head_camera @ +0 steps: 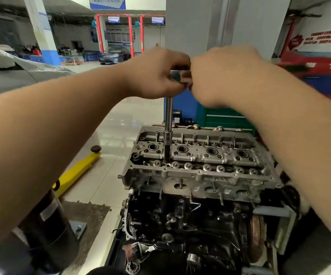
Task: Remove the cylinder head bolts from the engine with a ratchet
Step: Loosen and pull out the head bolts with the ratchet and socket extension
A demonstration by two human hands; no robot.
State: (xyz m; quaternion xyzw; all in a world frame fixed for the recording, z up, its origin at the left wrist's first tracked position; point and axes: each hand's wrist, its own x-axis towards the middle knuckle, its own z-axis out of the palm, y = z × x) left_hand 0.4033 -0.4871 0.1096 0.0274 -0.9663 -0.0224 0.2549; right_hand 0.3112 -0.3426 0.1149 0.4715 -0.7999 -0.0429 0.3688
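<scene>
While both arms reach forward over a bare aluminium cylinder head bolted atop a dark, oily engine block, a person's left hand and right hand meet at the top of a chrome ratchet, each with fingers curled around the tool's head. From between the hands, a long polished steel extension bar drops straight down, upright, to a dark socket seated in a recess near the left end of the cylinder head, between the row of round plug wells and the nearer row of valve buckets. The bolt under the socket is hidden. To the left, on the pale tiled workshop floor, lies a yellow floor jack handle, with a black cylindrical drum nearer the camera. A grey car is parked in the distant bay beyond red lift posts, and a green tool cabinet stands just behind the engine.
</scene>
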